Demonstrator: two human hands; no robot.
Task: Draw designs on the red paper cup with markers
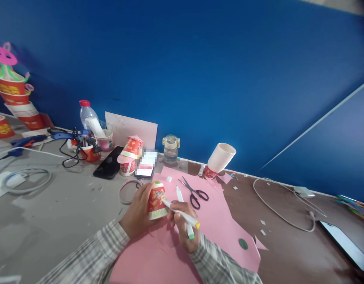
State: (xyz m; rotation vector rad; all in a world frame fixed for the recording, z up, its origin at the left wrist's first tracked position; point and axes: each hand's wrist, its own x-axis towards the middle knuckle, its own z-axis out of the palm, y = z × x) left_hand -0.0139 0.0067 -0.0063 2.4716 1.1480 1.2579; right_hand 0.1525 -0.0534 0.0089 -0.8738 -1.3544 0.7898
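My left hand (pixel 139 213) is wrapped round the side of a red and white paper cup (pixel 156 197), which is held upside down with a green piece on top and yellow-green strokes along its lower rim. My right hand (pixel 184 227) grips a white marker with a yellow end (pixel 187 219), its tip at the cup's printed side. A second white marker with a green end (pixel 179 194) passes through or under the same hand; its middle is hidden. Just beyond lie black-handled scissors (pixel 194 193) on a pink paper sheet (pixel 211 228).
At the back stand a decorated cup figure (pixel 130 154), a glass jar (pixel 170 149) and a leaning cup stack (pixel 220 159). Phones (pixel 109 162), glue guns (pixel 29 141) and cables (pixel 284 219) lie around. A tall cup tower (pixel 17 102) rises at far left. Paper scraps (pixel 260 242) are scattered right.
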